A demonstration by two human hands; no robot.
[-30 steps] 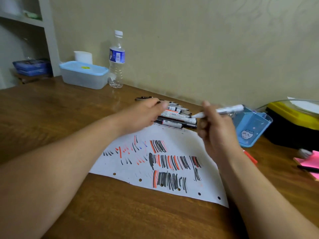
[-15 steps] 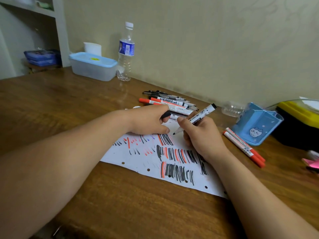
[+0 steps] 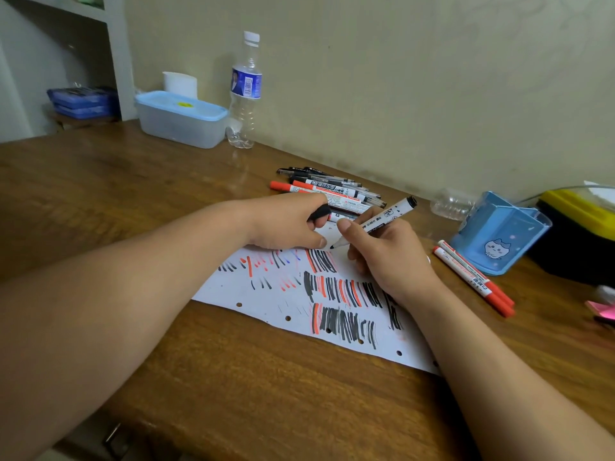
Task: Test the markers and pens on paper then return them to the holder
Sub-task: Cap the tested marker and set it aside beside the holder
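Two red markers (image 3: 472, 277) lie side by side, touching, on the wooden surface (image 3: 149, 201) just beside the blue pen holder (image 3: 499, 234), which bears a small cat drawing. The right hand (image 3: 386, 261) grips an uncapped black whiteboard marker (image 3: 386, 219) between thumb and fingers, barrel tilted up and away, its tip down at the far part of the white paper (image 3: 293, 294); whether the tip touches the sheet cannot be told. The left hand (image 3: 286, 224) rests just beside it on the paper's far edge, fingers curled round a black cap (image 3: 320, 212). The punched sheet is covered with rows of short black and red strokes. Behind the hands lies a loose pile of markers and pens (image 3: 332, 189), red and black. Farther back by the wall stand a clear water bottle (image 3: 246, 91) and a translucent box (image 3: 181, 119) with a blue lid. A yellow-and-black case (image 3: 579, 227) sits to the right of the holder.
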